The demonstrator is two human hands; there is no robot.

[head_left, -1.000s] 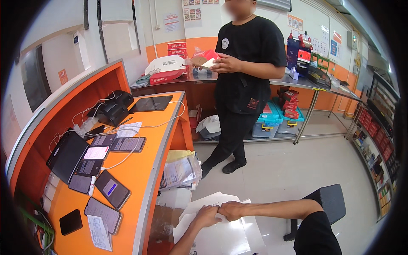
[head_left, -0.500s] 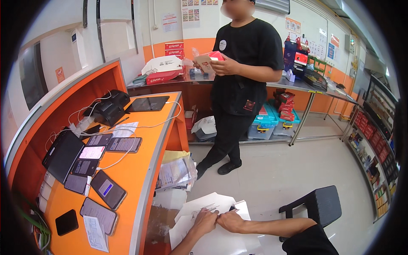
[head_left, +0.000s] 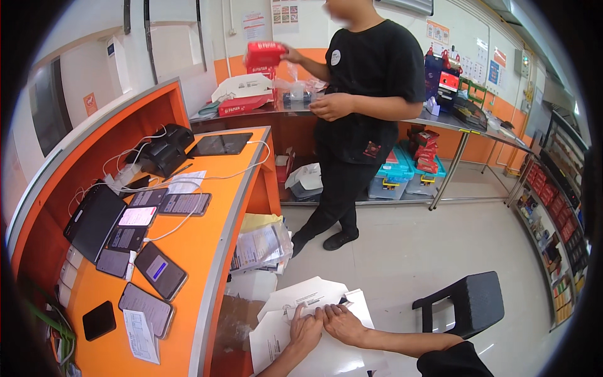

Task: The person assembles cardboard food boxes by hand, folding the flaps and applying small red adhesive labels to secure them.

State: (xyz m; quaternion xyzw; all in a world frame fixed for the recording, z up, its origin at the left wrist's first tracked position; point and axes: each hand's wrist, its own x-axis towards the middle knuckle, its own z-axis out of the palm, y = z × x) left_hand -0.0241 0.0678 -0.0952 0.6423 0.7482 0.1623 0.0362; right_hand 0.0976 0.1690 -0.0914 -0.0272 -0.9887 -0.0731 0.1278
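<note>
Low in front of me lies a white cardboard box blank (head_left: 295, 295) with small dark print, unfolded on what looks like more white card. My left hand (head_left: 306, 329) is closed on the card near its middle, fingertips at a fold. Right beside it, nearly touching, my right hand (head_left: 343, 325) has its fingers bent down onto the same card. A small dark thing (head_left: 343, 301) shows at the card's edge just beyond my right hand; its kind is unclear. The exact grip of both hands is partly hidden.
An orange counter (head_left: 188, 251) at left carries several phones (head_left: 161, 271), a tablet (head_left: 220, 144) and cables. A black stool (head_left: 468, 305) stands at right. Across the floor, a co-worker (head_left: 377, 81) lifts a red box (head_left: 264, 54) by a steel table (head_left: 468, 124). Shelves line the far right.
The co-worker has moved the red box leftward and up in one hand, toward the stacked boxes. My hands have stayed on the card, with slight finger shifts.
</note>
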